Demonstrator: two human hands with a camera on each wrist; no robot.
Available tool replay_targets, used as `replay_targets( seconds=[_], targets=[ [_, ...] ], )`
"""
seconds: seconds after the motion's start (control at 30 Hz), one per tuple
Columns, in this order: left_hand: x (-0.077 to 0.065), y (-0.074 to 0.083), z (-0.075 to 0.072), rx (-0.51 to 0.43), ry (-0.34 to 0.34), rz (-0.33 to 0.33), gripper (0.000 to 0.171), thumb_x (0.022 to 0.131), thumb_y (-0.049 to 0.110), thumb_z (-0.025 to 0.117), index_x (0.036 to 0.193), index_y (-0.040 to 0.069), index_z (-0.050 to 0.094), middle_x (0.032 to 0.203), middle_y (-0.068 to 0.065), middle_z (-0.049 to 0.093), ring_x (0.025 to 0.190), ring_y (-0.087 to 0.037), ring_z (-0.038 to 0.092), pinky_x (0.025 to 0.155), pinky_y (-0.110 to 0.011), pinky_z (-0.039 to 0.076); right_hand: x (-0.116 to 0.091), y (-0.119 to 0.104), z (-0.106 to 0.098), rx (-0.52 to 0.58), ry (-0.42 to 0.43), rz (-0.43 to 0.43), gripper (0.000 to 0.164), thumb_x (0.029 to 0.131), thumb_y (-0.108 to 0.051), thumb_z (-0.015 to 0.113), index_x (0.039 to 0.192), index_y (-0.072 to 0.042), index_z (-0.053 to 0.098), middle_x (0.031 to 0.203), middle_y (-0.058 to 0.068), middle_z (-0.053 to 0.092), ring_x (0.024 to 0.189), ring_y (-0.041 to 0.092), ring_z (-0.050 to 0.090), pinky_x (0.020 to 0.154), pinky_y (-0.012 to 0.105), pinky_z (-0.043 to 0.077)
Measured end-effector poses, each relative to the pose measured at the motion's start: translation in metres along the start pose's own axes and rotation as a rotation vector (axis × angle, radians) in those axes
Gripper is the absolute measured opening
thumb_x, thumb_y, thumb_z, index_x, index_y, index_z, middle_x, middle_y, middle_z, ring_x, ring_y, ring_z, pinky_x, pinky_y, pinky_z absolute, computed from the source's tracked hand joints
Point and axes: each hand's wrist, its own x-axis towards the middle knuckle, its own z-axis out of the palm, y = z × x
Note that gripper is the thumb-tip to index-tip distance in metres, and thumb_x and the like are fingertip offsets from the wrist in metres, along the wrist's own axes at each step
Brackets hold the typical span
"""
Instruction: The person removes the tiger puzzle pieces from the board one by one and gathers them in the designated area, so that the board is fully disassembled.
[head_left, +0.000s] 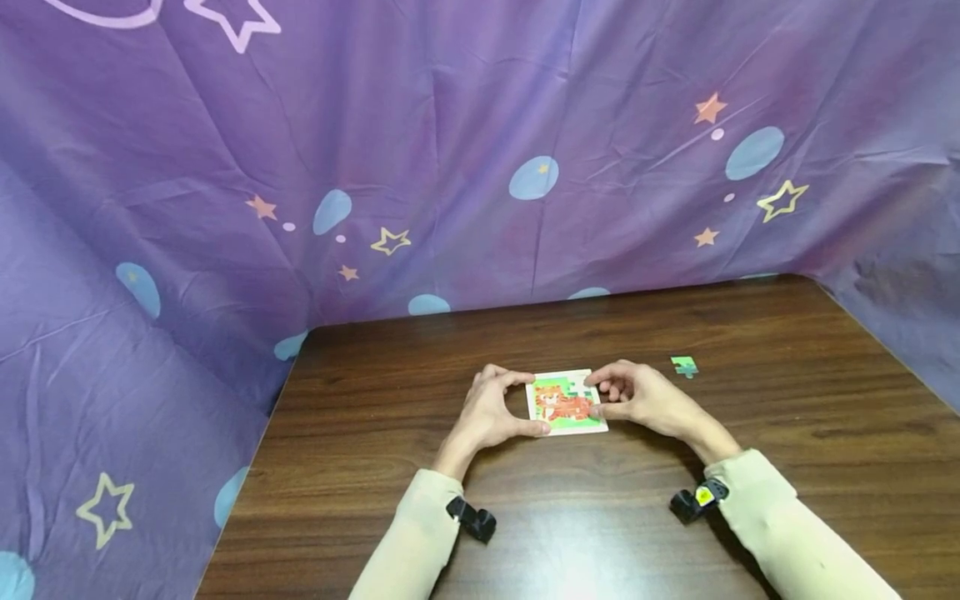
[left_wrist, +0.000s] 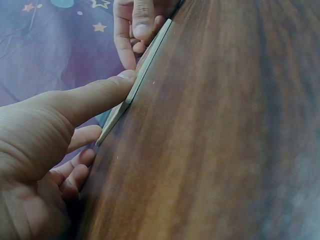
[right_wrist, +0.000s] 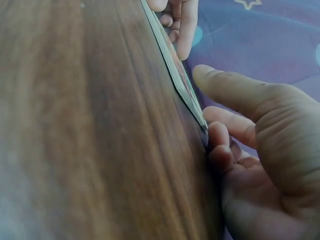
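A small square jigsaw puzzle (head_left: 562, 407) with a white border lies on the table, showing an orange animal on green. White backing shows through a gap in its upper right. My left hand (head_left: 491, 408) holds the puzzle's left side, thumb at the near corner and index finger at the far one. In the left wrist view, that thumb (left_wrist: 102, 97) presses the board's edge. My right hand (head_left: 648, 402) is over the right side, index fingertip by the gap and thumb lower down. The right wrist view shows this thumb (right_wrist: 227, 87) slightly above the board, its other fingers curled near the corner.
A loose green puzzle piece (head_left: 685, 365) lies on the brown wooden table (head_left: 360, 400), beyond my right hand. A purple curtain (head_left: 450, 142) with stars and blue ovals hangs behind the table and along its sides. Black straps (head_left: 472, 518) sit on both wrists.
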Motion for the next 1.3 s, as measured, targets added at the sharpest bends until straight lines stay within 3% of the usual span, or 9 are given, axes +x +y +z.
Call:
replay_targets(
  seconds=[0.4,0.73,1.0,1.3],
  targets=[
    [-0.001,0.001,-0.001,0.004,-0.001,0.006,0.086,0.07,0.041,0.108,0.147,0.023,0.074,0.14,-0.008,0.061,0.128,-0.025,0.054,0.112,-0.047,0.048,-0.001,0.001,0.002,-0.122,0.02,-0.027,0.036,0.087,-0.022,0.098,0.118,-0.017,0.082,0.1,0.006,0.06,0.088,0.017,0.057,0.074,0.025,0.048],
    [0.0,0.004,-0.001,-0.026,-0.017,0.037,0.08,0.075,0.034,0.106,0.147,0.023,0.072,0.138,-0.01,0.06,0.126,-0.026,0.053,0.112,-0.05,0.045,-0.001,-0.002,0.003,-0.067,0.015,-0.028,0.035,0.087,-0.017,0.097,0.118,-0.012,0.081,0.102,0.008,0.061,0.089,0.018,0.057,0.074,0.024,0.048],
    [0.005,0.002,0.01,-0.022,-0.01,0.127,0.064,0.083,0.041,0.099,0.142,0.026,0.077,0.13,-0.007,0.06,0.119,-0.022,0.052,0.103,-0.043,0.043,-0.006,-0.006,0.004,-0.021,-0.006,-0.021,0.035,0.089,-0.015,0.096,0.118,-0.007,0.078,0.103,0.01,0.06,0.09,0.018,0.056,0.073,0.023,0.046],
    [0.009,-0.001,0.023,0.019,0.052,0.056,0.063,0.078,0.039,0.102,0.137,0.032,0.08,0.129,-0.004,0.054,0.119,-0.024,0.049,0.102,-0.044,0.039,-0.002,-0.005,0.004,-0.011,-0.009,-0.035,0.037,0.086,-0.012,0.097,0.117,-0.006,0.077,0.102,0.011,0.061,0.089,0.018,0.057,0.074,0.022,0.048]
  ],
)
